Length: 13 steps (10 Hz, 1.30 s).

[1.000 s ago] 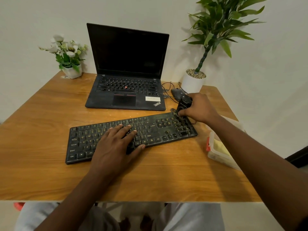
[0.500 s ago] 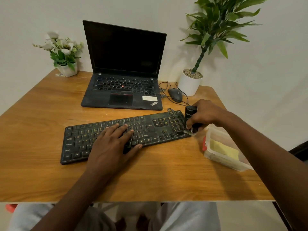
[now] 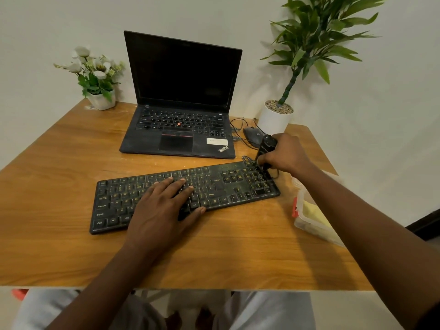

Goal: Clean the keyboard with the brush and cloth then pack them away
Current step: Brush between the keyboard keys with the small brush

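Right hand (image 3: 285,153) curled round black brush (image 3: 266,148), its lower end on the far right corner keys of the keyboard (image 3: 226,186). Left hand (image 3: 162,210) flat, fingers spread, pressing keyboard's middle rows. Keyboard lies slantwise on counter (image 3: 71,163). Yellow cloth (image 3: 312,210) in clear box (image 3: 309,228) just right of keyboard. Open laptop (image 3: 181,129) behind keyboard.

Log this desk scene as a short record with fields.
surface: wooden table
keyboard: flat, in front of the laptop
left hand: flat on the middle keys
right hand: grips the black brush, tip at the keyboard's far right end
cloth: yellow, inside the clear container at the table's right edge
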Tool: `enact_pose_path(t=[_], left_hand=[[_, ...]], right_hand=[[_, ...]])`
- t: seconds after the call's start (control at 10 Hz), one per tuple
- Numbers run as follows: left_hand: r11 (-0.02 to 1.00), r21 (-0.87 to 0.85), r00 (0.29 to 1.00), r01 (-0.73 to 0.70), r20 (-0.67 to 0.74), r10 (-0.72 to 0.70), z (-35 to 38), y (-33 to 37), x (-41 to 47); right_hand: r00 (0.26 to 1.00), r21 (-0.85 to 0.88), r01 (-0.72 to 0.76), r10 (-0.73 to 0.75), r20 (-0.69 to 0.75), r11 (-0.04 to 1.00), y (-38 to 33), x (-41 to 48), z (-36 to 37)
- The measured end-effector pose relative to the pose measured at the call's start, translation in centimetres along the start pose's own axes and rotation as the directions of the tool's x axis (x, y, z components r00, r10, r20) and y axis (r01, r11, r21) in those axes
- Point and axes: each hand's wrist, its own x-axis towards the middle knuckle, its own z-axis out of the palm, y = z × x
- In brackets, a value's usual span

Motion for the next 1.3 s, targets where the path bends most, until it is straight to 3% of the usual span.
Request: enact_pose_path(t=[0.3, 0.5, 0.7, 1.1, 1.3], left_hand=[[1.0, -0.008, 1.0, 0.009, 0.0, -0.009, -0.2, 0.2, 0.1], [1.0, -0.009, 1.0, 0.009, -0.003, -0.009, -0.3, 0.3, 0.0], [1.0, -0.017, 1.0, 0.016, -0.004, -0.016, -0.3, 0.2, 0.1], [1.0, -0.014, 1.0, 0.019, -0.01, -0.019, -0.2, 0.2, 0.2], [1.0, -0.018, 1.0, 0.014, -0.003, -0.014, -0.1, 0.1, 0.2]], right_hand=[[0.931, -0.042, -0.196, 0.2, 0.307, 0.98, 1.7, -1.7, -3.0], [0.965, 0.01, -0.196, 0.191, 0.178, 0.981, 1.6, -0.6, -1.9], [0.997, 0.027, -0.027, 0.028, -0.073, 0.999, 0.8, 0.7, 0.1], [0.982, 0.053, 0.18, -0.183, 0.038, 0.982, -1.5, 0.8, 1.6], [0.999, 0.0, 0.035, -0.035, -0.031, 0.999, 0.8, 1.7, -0.1]])
